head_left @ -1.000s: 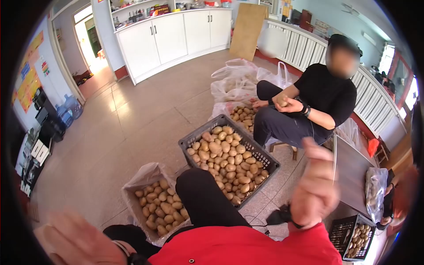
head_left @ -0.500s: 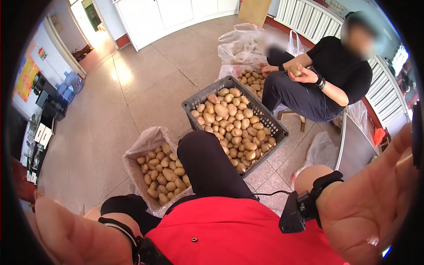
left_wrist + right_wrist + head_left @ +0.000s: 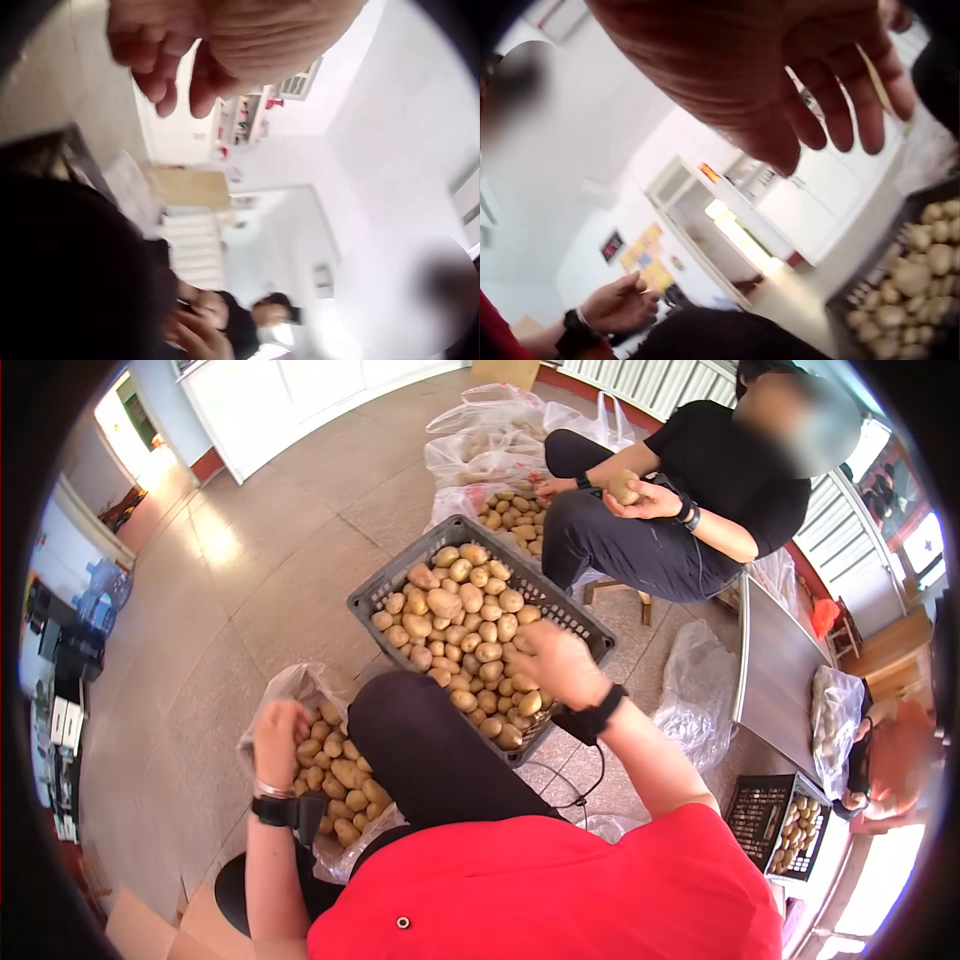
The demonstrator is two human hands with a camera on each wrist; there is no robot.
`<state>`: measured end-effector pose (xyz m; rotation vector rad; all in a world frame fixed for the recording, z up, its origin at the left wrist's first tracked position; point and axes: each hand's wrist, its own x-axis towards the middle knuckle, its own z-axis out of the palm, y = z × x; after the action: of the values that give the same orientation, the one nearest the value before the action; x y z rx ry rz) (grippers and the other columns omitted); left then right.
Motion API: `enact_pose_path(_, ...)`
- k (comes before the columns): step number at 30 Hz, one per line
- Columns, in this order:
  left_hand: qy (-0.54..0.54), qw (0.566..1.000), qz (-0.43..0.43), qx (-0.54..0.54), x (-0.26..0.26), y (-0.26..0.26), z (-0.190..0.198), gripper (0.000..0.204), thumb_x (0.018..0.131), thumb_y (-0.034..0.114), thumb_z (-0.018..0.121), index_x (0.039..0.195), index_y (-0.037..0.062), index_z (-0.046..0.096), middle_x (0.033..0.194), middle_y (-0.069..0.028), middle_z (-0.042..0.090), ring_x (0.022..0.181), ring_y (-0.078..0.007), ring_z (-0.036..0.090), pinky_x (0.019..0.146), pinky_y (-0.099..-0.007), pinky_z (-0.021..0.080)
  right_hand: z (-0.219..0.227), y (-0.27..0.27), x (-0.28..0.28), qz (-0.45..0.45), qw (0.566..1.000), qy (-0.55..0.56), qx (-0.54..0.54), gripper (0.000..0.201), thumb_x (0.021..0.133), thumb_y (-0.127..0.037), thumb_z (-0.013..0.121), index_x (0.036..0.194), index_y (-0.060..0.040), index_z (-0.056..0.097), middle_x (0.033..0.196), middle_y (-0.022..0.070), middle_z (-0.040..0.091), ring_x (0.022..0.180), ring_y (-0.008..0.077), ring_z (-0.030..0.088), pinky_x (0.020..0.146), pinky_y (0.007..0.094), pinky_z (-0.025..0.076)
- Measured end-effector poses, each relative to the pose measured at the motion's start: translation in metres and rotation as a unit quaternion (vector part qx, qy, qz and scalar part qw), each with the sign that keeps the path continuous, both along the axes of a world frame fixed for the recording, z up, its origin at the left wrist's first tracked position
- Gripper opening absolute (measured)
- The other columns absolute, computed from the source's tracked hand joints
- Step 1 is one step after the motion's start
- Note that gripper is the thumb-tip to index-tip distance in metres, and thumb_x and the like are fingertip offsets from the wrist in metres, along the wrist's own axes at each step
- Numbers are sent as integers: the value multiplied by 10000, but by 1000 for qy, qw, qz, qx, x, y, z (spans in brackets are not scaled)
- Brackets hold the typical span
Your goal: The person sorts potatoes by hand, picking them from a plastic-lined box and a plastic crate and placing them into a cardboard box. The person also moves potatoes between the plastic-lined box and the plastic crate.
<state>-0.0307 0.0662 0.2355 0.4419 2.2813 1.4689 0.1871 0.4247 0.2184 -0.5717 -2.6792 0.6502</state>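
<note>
Potatoes fill a black plastic crate (image 3: 365, 598) on the floor. Over its right part is the right hand (image 3: 562, 663), fingers hanging loosely; in the right wrist view this hand (image 3: 780, 82) holds nothing, with the crate's potatoes (image 3: 911, 277) below. The left hand (image 3: 280, 738) is above the left side of a lined box holding potatoes (image 3: 350, 772). In the left wrist view the left hand (image 3: 217, 45) has loosely bent fingers with nothing between them. Whether either hand touches a potato cannot be told.
Across the crate a seated person in black (image 3: 690, 490) holds a potato (image 3: 622, 487). Plastic bags (image 3: 490, 445) stand behind the crate. To the right are a crumpled bag (image 3: 697, 685), a low table (image 3: 785, 660) and another black crate (image 3: 750, 815). The wearer's knee (image 3: 420, 730) rises between box and crate.
Both hands were raised near the wearer's sides with palms showing; they have moved forward and inward, the right over the crate and the left over the box. The head view has shifted.
</note>
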Motion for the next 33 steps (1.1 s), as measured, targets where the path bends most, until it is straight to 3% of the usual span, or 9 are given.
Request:
enact_pose_path(1, 31, 999, 14, -28, -11, -13, -57, 175, 973, 161, 503, 872, 43, 583, 724, 0, 588, 589, -53, 515, 532, -220, 417, -7, 0, -3, -10, 989, -145, -25, 258, 790, -274, 639, 898, -43, 598, 887, 193, 625, 879, 350, 629, 748, 455, 505)
enact_pose_path(4, 203, 957, -61, -198, -18, -78, -211, 202, 855, 99, 583, 1043, 29, 576, 927, -225, 661, 846, -419, 629, 748, -428, 512, -77, -1, -12, 23, 973, -231, -13, 248, 775, -224, 628, 950, -52, 591, 926, 177, 638, 887, 347, 636, 742, 455, 520)
enact_pose_path(7, 116, 876, -230, -407, 19, -118, -274, 437, 787, 184, 663, 1188, 50, 551, 1144, -258, 596, 1058, -376, 584, 916, -443, 469, -114, -6, -16, 74, 944, -320, 26, 259, 781, -172, 659, 996, -28, 637, 1003, 201, 638, 914, 342, 660, 761, 421, 545)
enact_pose_path(9, 32, 836, -266, -480, 59, -73, -188, 484, 788, 262, 664, 1196, 28, 550, 1174, -241, 581, 1089, -382, 565, 937, -424, 463, -126, -7, -22, 78, 927, -364, 47, 292, 783, -179, 654, 1030, -26, 642, 1045, 201, 626, 929, 337, 658, 778, 422, 545)
enact_pose_path(10, 17, 779, -399, -483, 46, -100, -264, 495, 797, 287, 651, 1204, 24, 548, 1177, -237, 577, 1106, -391, 552, 947, -424, 456, -130, -7, -24, 84, 908, -406, 64, 325, 784, -186, 650, 1065, -24, 648, 1088, 201, 614, 943, 333, 657, 795, 424, 544)
enact_pose_path(16, -21, 844, -250, -473, 59, -76, -241, 550, 786, 286, 653, 1258, 33, 528, 1179, -244, 575, 1151, -390, 524, 968, -422, 446, -177, 14, -35, 50, 888, -449, 82, 352, 881, -172, 502, 1158, 9, 624, 1223, 279, 518, 1007, 338, 644, 839, 418, 532)
enact_pose_path(20, 70, 825, -320, -460, 38, -127, -340, 568, 779, 269, 640, 1297, 67, 524, 1156, -241, 590, 1166, -392, 512, 973, -403, 445, -174, 28, -37, 46, 895, -443, -13, 340, 852, -143, 566, 1146, 15, 629, 1290, 312, 499, 1077, 358, 616, 869, 414, 524)
enact_pose_path(22, -51, 840, -248, -480, 45, -64, -227, 494, 790, 239, 620, 1249, 64, 572, 1122, -239, 617, 1144, -383, 541, 967, -409, 448, -165, 27, -43, 55, 878, -476, -8, 339, 777, -131, 678, 1100, -27, 669, 1243, 248, 574, 1061, 323, 630, 859, 399, 528)
enact_pose_path(33, -170, 984, 1, 45, -13, -11, -159, 291, 937, 97, 555, 1213, 6, 548, 867, -23, 626, 727, -90, 605, 625, -219, 504, -130, 10, -59, 28, 937, -340, -67, 283, 780, -204, 560, 1003, -39, 614, 925, 196, 672, 900, 370, 648, 777, 475, 508)
